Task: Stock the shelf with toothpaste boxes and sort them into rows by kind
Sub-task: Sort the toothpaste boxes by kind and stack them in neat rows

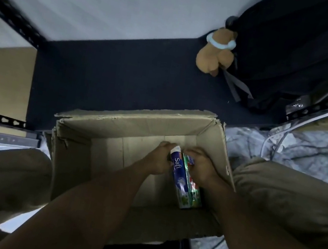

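Cardboard carton (137, 120) open, sitting between the person's knees. Two toothpaste boxes are inside, along the carton's right wall: blue box (177, 173) (the word "Safi" reads along it) and green box (191, 188), touching it on its right. Both have long axes running from the carton's near-right corner toward its far wall, far ends raised, near ends down on the carton floor.

Left hand (158, 159): fingers curled round the raised end of the blue box, from its left side. Right hand (200, 165): curled over the raised end of the green box, from its right. The hands flank the pair, near each other, each closest to its own box.

Judgement: the lift wants to go up along the long axes, clear of the right wall. Slotted shelf frame (14, 16) stands off beyond the carton's far-left corner, so the left hand probably has the shorter carry; the right would have to cross the carton.
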Demonstrator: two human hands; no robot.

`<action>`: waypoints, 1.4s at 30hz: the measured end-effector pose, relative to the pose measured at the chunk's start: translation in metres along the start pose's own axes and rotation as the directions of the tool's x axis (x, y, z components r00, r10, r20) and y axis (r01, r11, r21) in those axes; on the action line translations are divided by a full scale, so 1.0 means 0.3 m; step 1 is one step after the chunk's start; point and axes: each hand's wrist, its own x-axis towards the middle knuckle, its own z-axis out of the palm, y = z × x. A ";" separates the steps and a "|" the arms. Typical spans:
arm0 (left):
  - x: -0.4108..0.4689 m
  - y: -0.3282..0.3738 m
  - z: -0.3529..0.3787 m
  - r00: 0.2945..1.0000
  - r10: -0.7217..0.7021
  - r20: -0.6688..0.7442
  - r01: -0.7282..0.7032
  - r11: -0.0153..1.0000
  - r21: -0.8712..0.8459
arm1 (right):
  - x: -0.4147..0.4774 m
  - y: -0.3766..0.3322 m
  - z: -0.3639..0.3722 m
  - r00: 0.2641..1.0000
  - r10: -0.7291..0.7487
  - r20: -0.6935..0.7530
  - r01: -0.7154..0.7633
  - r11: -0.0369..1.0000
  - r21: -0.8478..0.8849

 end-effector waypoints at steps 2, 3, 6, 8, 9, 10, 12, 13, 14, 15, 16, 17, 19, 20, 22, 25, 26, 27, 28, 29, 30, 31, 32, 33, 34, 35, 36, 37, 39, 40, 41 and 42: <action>0.006 -0.012 0.006 1.000 -0.018 -0.021 0.019 1.000 0.022 | -0.001 -0.002 0.009 1.000 -0.009 0.006 0.009 1.000 0.007; 0.009 -0.025 0.011 0.999 -0.035 -0.034 0.036 0.999 0.013 | 0.000 -0.003 0.015 1.000 -0.013 0.008 0.013 1.000 0.009; 0.004 -0.054 0.023 0.986 -0.121 -0.111 0.104 0.983 -0.151 | 0.009 0.002 0.028 1.000 -0.009 -0.003 0.009 0.999 -0.051; -0.013 -0.081 0.029 0.965 -0.210 -0.154 0.153 0.936 -0.317 | 0.012 0.004 0.030 1.000 0.008 0.006 -0.008 0.998 -0.070; -0.033 -0.080 0.029 0.957 -0.251 -0.147 0.169 0.892 -0.420 | 0.010 0.001 0.030 1.000 0.020 0.012 -0.019 0.997 -0.071; -0.059 -0.069 0.029 0.954 -0.268 -0.133 0.158 0.828 -0.538 | 0.009 0.001 0.033 0.999 0.032 0.014 -0.031 0.997 -0.067; -0.107 -0.048 0.042 0.950 -0.298 -0.094 0.139 0.671 -0.728 | 0.012 0.003 0.038 0.999 0.049 0.004 -0.049 0.998 -0.030; -0.126 -0.045 0.054 0.945 -0.318 -0.083 0.135 0.607 -0.784 | 0.016 0.008 0.040 0.998 0.061 -0.002 -0.061 0.998 0.001; -0.143 -0.044 0.064 0.938 -0.339 -0.077 0.133 0.552 -0.823 | 0.020 0.012 0.042 0.997 0.076 -0.002 -0.076 0.996 0.046; -0.161 -0.047 0.073 0.931 -0.356 -0.074 0.126 0.508 -0.852 | 0.018 0.012 0.041 0.995 0.097 0.008 -0.098 0.991 0.095; -0.175 -0.055 0.081 0.925 -0.375 -0.064 0.133 0.476 -0.869 | 0.014 0.012 0.042 0.993 0.117 0.023 -0.120 0.983 0.142; -0.195 -0.061 0.084 0.924 -0.381 -0.042 0.141 0.441 -0.886 | 0.010 0.015 0.046 0.990 0.135 0.034 -0.138 0.976 0.167; -0.234 -0.070 0.079 0.912 -0.408 0.035 0.183 0.329 -0.927 | -0.006 0.024 0.062 0.987 0.156 0.047 -0.162 0.971 0.173; -0.252 -0.074 0.076 0.905 -0.419 0.076 0.215 0.296 -0.930 | -0.015 0.034 0.078 0.987 0.153 0.048 -0.159 0.976 0.152; -0.277 -0.091 0.068 0.879 -0.458 0.132 0.272 0.256 -0.927 | -0.039 0.048 0.112 0.992 0.121 0.038 -0.124 0.989 0.076; -0.296 -0.125 0.053 0.854 -0.517 0.059 0.228 0.270 -0.936 | -0.077 0.042 0.146 0.994 0.110 -0.004 -0.110 0.994 -0.020; -0.296 -0.132 0.049 0.849 -0.528 0.025 0.199 0.276 -0.940 | -0.082 0.043 0.155 0.994 0.103 -0.029 -0.104 0.994 -0.039; -0.296 -0.137 0.044 0.841 -0.541 -0.005 0.169 0.272 -0.947 | -0.085 0.041 0.160 0.994 0.097 -0.050 -0.100 0.993 -0.056; -0.299 -0.131 0.036 0.834 -0.550 -0.033 0.140 0.271 -0.952 | -0.087 0.042 0.164 0.994 0.087 -0.067 -0.092 0.993 -0.072; -0.301 -0.126 0.026 0.827 -0.558 -0.062 0.112 0.273 -0.955 | -0.087 0.043 0.162 0.994 0.081 -0.080 -0.086 0.994 -0.060; -0.298 -0.125 0.016 0.819 -0.567 -0.090 0.091 0.283 -0.955 | -0.092 0.028 0.149 0.993 0.080 -0.085 -0.082 0.997 -0.017; -0.296 -0.125 0.004 0.811 -0.574 -0.113 0.082 0.302 -0.950 | -0.097 0.014 0.134 0.992 0.085 -0.090 -0.082 0.996 0.032; -0.297 -0.121 -0.012 0.808 -0.574 -0.130 0.083 0.330 -0.940 | -0.102 -0.003 0.119 0.993 0.076 -0.093 -0.070 0.995 0.068; -0.296 -0.120 -0.028 0.807 -0.572 -0.146 0.091 0.365 -0.926 | -0.107 -0.025 0.099 0.993 0.068 -0.092 -0.060 0.994 0.090; -0.299 -0.113 -0.047 0.810 -0.566 -0.153 0.106 0.397 -0.912 | -0.110 -0.046 0.082 0.995 0.056 -0.083 -0.047 0.993 0.111; -0.302 -0.105 -0.064 0.817 -0.551 -0.171 0.107 0.436 -0.893 | -0.114 -0.072 0.064 0.997 0.043 -0.064 -0.033 0.989 0.141; -0.304 -0.104 -0.076 0.819 -0.536 -0.205 0.100 0.484 -0.870 | -0.118 -0.096 0.049 0.999 0.021 -0.047 -0.012 0.985 0.175; -0.311 -0.093 -0.090 0.822 -0.514 -0.247 0.078 0.531 -0.844 | -0.126 -0.125 0.033 1.000 -0.002 -0.031 0.008 0.979 0.205; -0.321 -0.080 -0.114 0.840 -0.470 -0.271 0.082 0.604 -0.793 | -0.142 -0.178 0.007 0.999 -0.042 -0.017 0.045 0.962 0.269; -0.315 -0.088 -0.123 0.847 -0.469 -0.252 0.098 0.602 -0.792 | -0.153 -0.205 -0.007 0.998 -0.058 -0.017 0.060 0.953 0.298; -0.316 -0.090 -0.137 0.850 -0.474 -0.229 0.111 0.587 -0.802 | -0.167 -0.234 -0.024 0.997 -0.078 -0.020 0.080 0.944 0.319; -0.317 -0.084 -0.154 0.853 -0.481 -0.200 0.119 0.554 -0.824 | -0.182 -0.263 -0.039 0.995 -0.100 -0.026 0.103 0.939 0.329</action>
